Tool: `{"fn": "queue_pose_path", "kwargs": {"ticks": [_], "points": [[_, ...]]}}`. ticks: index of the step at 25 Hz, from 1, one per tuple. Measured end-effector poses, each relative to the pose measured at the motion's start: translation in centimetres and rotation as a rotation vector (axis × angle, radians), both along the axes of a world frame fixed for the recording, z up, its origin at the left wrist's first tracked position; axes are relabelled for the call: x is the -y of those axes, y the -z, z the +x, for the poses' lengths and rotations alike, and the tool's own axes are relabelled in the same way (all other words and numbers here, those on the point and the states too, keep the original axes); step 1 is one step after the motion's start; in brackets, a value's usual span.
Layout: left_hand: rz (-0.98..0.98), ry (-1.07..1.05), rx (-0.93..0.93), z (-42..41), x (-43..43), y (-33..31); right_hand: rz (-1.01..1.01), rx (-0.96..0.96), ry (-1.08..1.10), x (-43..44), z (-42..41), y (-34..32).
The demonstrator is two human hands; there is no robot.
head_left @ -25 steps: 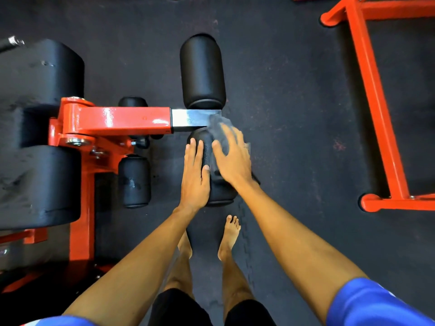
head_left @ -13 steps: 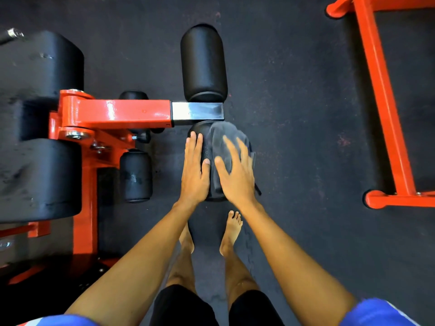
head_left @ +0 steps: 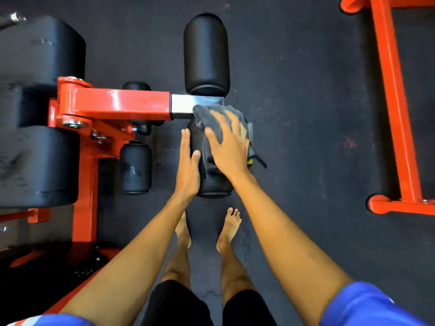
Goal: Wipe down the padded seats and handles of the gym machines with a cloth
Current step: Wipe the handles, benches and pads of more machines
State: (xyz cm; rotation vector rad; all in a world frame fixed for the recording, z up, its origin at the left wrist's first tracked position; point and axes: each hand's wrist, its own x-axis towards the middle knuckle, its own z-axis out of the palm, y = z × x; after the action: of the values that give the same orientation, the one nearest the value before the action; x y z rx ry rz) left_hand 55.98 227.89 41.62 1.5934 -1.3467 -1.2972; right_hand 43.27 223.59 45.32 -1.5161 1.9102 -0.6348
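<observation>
**Wiping the Near Roller Pad: Items in View**

Floor: dark rubber floor (head_left: 306, 114), flecked with reddish marks and filling the whole view. A jigsaw seam runs past my bare feet (head_left: 229, 229), which stand on the near side of the pad I am working on.

Machine, left: orange arm (head_left: 113, 102) reaching right from two large black pads (head_left: 35, 165) at the left edge. A steel bar (head_left: 182, 103) sticks out of the arm's right end. One small roller (head_left: 136, 168) sits on the near side of the arm, and the top of another shows on the far side.

Far roller pad (head_left: 206, 55): black, on the far side of the steel bar.

Near roller pad (head_left: 214, 184): black, on the near side of the steel bar, between my two hands.

Cloth (head_left: 207, 116): grey and bunched, draped over the far end of the near roller pad and touching the steel bar.

Right hand (head_left: 229, 147): fingers straight and spread wide, palm pressing the cloth flat onto the top right of the pad.

Left hand (head_left: 187, 165): fingers straight and together, flat against the pad's left side, thumb resting on top, holding nothing.

Unidentified: a yellow-green scrap with a black strap (head_left: 259, 161), just right of my right hand. I cannot tell what it is.

Right side: orange frame (head_left: 395, 102) standing on the floor, well apart from the pad.

Clothing: blue sleeve (head_left: 367, 307) and black shorts (head_left: 174, 304) at the near edge.
</observation>
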Motion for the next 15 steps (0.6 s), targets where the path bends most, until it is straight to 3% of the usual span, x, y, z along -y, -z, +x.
{"fn": "queue_pose_path", "kwargs": {"ticks": [5, 8, 12, 15], "points": [[0.116, -0.102, -0.04, -1.1, -0.2, -1.5, -0.099, 0.084, 0.034, -12.5, 0.2, 0.5], [0.167, -0.162, -0.049, -1.9, -0.3, -1.7, -0.162, 0.014, 0.01, -8.1, 0.5, 1.1], [0.132, -0.178, -0.107, -1.9, 0.1, -1.3, -0.097, -0.081, -0.017, 0.0, 1.0, 0.3], [0.229, -0.226, -0.192, -1.8, 0.3, -1.8, -0.105, -0.054, 0.009, -3.6, 0.8, 0.1]]}}
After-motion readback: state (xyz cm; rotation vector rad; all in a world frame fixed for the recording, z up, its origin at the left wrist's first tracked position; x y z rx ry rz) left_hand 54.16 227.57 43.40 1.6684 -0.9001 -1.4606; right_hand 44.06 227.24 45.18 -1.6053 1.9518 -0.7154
